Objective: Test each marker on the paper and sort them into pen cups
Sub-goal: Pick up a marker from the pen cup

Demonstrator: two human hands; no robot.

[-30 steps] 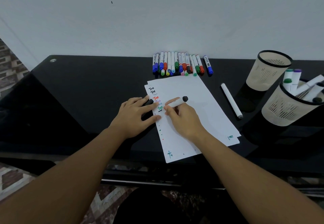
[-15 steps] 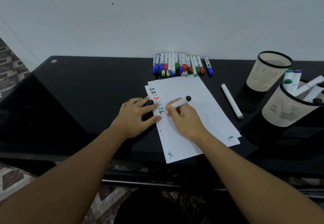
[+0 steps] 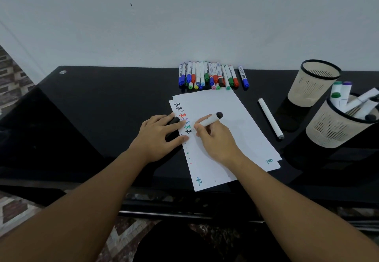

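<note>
My right hand (image 3: 215,138) grips a white marker with a black end (image 3: 211,119), its tip down on the white paper (image 3: 235,118) beside a black "Test" mark. That mark ends a column of coloured test words. My left hand (image 3: 158,134) lies flat on the paper's left edge, with the black cap (image 3: 174,121) pinched between its fingers. A row of several capped markers (image 3: 211,76) lies at the back by the wall. Two beige pen cups stand at the right: the far cup (image 3: 313,83) looks empty, and the near cup (image 3: 336,126) holds several markers.
A plain white marker (image 3: 270,117) lies on the black glass table (image 3: 92,107) between the paper and the cups. The wall runs right behind the marker row. The table's front edge is just below the paper, with tiled floor beneath.
My right hand and its marker have shifted slightly to the right across the paper by the black mark. My left hand has stayed in place.
</note>
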